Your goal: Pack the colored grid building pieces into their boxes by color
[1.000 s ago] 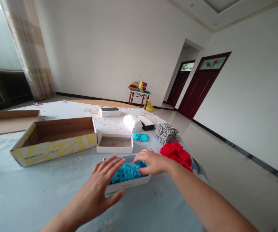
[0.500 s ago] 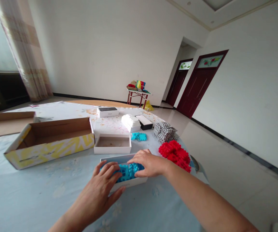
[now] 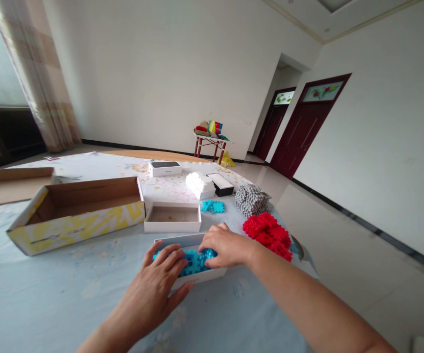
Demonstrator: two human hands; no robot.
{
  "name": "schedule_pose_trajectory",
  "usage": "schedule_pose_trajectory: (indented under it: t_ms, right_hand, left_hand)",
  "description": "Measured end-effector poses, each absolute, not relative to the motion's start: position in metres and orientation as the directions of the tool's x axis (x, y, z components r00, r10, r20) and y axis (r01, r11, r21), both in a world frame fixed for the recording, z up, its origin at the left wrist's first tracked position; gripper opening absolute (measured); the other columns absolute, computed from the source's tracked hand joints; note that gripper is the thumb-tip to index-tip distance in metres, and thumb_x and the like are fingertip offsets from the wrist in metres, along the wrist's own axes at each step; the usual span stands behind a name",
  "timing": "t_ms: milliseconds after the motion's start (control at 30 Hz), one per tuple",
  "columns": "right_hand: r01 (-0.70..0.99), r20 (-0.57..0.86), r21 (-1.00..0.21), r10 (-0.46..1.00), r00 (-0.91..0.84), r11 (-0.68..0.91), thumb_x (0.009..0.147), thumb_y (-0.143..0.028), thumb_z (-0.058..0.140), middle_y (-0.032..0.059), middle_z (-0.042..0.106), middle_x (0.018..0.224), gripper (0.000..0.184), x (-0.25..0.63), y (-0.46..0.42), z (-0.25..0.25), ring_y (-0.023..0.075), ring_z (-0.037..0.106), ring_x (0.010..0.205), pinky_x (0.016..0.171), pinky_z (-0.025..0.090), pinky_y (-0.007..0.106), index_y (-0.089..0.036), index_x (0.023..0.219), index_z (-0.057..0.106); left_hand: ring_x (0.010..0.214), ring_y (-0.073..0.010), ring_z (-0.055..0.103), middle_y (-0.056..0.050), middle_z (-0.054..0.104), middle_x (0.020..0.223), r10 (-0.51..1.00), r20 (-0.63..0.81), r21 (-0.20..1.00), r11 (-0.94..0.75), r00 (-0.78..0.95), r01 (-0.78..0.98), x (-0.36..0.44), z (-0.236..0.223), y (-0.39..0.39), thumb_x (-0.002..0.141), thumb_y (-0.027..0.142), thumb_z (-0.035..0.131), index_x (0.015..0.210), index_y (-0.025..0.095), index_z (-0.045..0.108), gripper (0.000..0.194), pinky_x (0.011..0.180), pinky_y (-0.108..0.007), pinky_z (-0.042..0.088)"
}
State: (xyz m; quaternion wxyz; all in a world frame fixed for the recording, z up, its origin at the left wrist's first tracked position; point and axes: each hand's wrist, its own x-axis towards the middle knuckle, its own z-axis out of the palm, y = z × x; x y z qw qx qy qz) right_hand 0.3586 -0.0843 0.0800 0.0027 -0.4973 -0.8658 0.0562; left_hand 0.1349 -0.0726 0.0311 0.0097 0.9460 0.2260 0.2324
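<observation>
And we're live: L hand (image 3: 153,289) and R hand (image 3: 227,248) both down on the block of blue interlocking plastic pieces (image 3: 194,262), which sits inside a long white cardboard box (image 3: 200,278) right in front of the person. L fingers (image 3: 168,257) spread wide over the block's left end, R fingers (image 3: 212,255) curl over its right end. Both hands part-open, wrapped on the block from either side; how firm the hold is, can't tell from this view.

R hand just beside a heap of red interlocking pieces (image 3: 267,236), w/ a stack of grey interlocking pieces (image 3: 252,200) right behind it. Straight ahead, a shallow white box tray (image 3: 172,219), then loose teal pieces (image 3: 212,206). To the left, a big open cardboard box w/ yellow-and-white print (image 3: 75,230). Further on, a white phone box (image 3: 165,168), a stepped white stack (image 3: 199,185) and a black-and-white box (image 3: 220,185), all on a pale-blue floral cloth (image 3: 50,299). Far off by the wall, a small red-legged table (image 3: 208,143).
</observation>
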Motion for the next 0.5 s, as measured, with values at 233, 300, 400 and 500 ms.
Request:
schedule_pose_trajectory:
  t_ms: [233,300,400,500]
  right_hand:
    - [0.869,-0.135,-0.025,0.86,-0.493,0.495,0.069,-0.044,0.056,0.0064,0.065,0.087,0.035,0.351,-0.082,0.089,0.0252,0.047,0.094,0.084,0.03,0.038,-0.025,0.096,0.069]
    - [0.878,-0.158,0.0,0.866,-0.473,0.479,0.067,-0.045,0.059,0.007,0.064,0.089,0.035,0.346,-0.08,0.088,0.0253,0.047,0.095,0.084,0.031,0.038,-0.025,0.094,0.069]
    - [0.882,-0.172,0.076,0.878,-0.447,0.464,0.065,-0.043,0.062,0.0091,0.063,0.09,0.031,0.337,-0.079,0.086,0.0274,0.046,0.096,0.084,0.031,0.04,-0.021,0.086,0.07]
    - [0.89,-0.183,0.081,0.885,-0.429,0.448,0.067,-0.039,0.063,0.0101,0.064,0.086,0.029,0.334,-0.078,0.082,0.0293,0.049,0.095,0.083,0.033,0.042,-0.018,0.085,0.069]
  left_hand:
    - [0.112,-0.0241,0.047,-0.003,0.061,0.108,0.401,0.457,0.06,-0.904,0.794,0.423,0.135,0.034,-0.073,0.084,0.039,0.048,0.107,0.026,0.056,0.028,0.103,-0.048,0.018]
    - [0.112,-0.0244,0.047,-0.003,0.06,0.108,0.399,0.465,0.049,-0.903,0.79,0.428,0.135,0.031,-0.072,0.084,0.04,0.047,0.106,0.025,0.057,0.028,0.103,-0.049,0.016]
    - [0.112,-0.0245,0.046,-0.003,0.06,0.107,0.408,0.459,0.052,-0.899,0.789,0.435,0.136,0.029,-0.072,0.085,0.04,0.046,0.105,0.025,0.057,0.028,0.103,-0.049,0.016]
    - [0.111,-0.0242,0.047,-0.003,0.06,0.106,0.411,0.468,0.063,-0.899,0.782,0.434,0.136,0.029,-0.073,0.084,0.041,0.046,0.107,0.026,0.056,0.029,0.103,-0.048,0.018]
